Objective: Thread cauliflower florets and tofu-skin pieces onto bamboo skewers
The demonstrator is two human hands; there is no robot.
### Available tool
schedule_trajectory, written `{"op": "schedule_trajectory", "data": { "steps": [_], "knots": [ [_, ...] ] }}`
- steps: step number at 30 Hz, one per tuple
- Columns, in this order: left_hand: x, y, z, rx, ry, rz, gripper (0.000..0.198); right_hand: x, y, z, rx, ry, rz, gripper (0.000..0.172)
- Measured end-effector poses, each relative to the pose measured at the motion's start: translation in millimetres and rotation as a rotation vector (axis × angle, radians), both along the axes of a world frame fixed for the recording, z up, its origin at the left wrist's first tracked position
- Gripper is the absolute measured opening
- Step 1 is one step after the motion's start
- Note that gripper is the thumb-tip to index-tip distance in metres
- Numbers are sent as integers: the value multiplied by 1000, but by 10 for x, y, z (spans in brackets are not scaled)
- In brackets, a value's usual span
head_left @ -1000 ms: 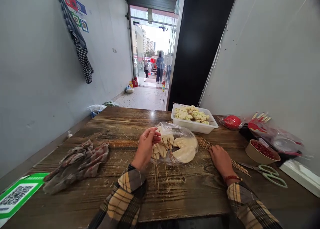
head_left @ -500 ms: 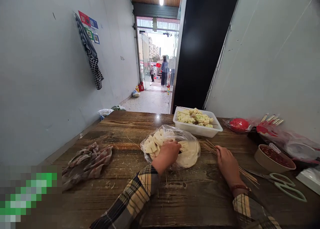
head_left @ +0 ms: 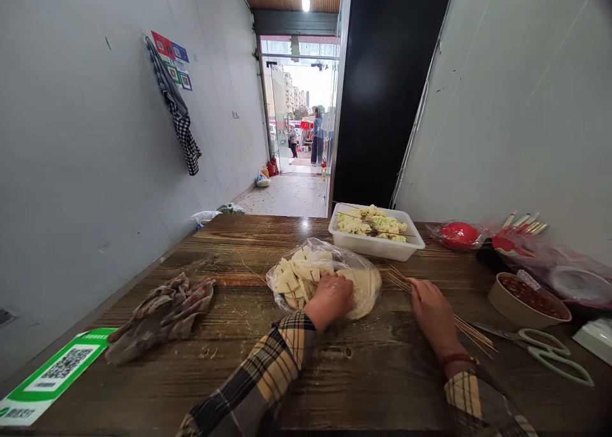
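A clear plastic bag [head_left: 329, 249] lies on the wooden table, holding pale, thin, flat sheets [head_left: 366, 287] at its right and folded pieces [head_left: 291, 278] with thin sticks at its left. My left hand [head_left: 332, 297] reaches over the middle of the bag, its fingers curled together against the pale sheets. Its fingertips are hidden, so what they grip cannot be made out. Farther right, my right hand [head_left: 433, 306] lies low on the table, closed around a bundle of bamboo skewers [head_left: 475, 336]. The skewers stick out past the fingertips and behind the wrist.
A white tub [head_left: 382, 246] of skewered pale-green pieces stands behind the bag. Scissors [head_left: 540, 351] and a bowl of dark red sauce [head_left: 530, 297] are at right. A crumpled greyish cloth-like bundle [head_left: 167, 313] and a green QR card [head_left: 62, 373] lie at left.
My left hand has shifted right, from beside the folded pieces toward the flat sheets. The right hand stays about where it was on the skewers.
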State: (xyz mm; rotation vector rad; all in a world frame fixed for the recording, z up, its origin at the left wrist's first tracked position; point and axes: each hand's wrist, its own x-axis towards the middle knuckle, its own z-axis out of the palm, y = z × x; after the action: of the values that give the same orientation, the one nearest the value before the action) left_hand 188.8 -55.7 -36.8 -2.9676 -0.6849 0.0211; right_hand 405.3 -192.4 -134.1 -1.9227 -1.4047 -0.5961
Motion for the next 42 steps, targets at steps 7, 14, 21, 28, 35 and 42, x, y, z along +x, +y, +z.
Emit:
{"op": "schedule_trajectory", "data": {
  "steps": [7, 14, 21, 28, 35, 42],
  "knots": [
    [0, 31, -48, -78, -72, 52, 30, -33, -7, 32, 16, 3, 1, 31],
    [-12, 12, 4, -178, -163, 70, 16, -10, -10, 7, 46, 12, 9, 32],
    [-171, 60, 137, -354, -464, 134, 14, -4, -18, -2, 60, -6, 4, 33],
    [-454, 182, 273, -741, -917, 218, 11, 7, -39, -18, 90, 29, -11, 33],
    [-646, 194, 275, -1778, -1248, 50, 42, -74, -88, 62, 133, 26, -22, 34],
    [-740, 200, 271, -2019, -1324, -8, 45, -505, -47, 300, 180, 77, -6, 32]
  ]
}}
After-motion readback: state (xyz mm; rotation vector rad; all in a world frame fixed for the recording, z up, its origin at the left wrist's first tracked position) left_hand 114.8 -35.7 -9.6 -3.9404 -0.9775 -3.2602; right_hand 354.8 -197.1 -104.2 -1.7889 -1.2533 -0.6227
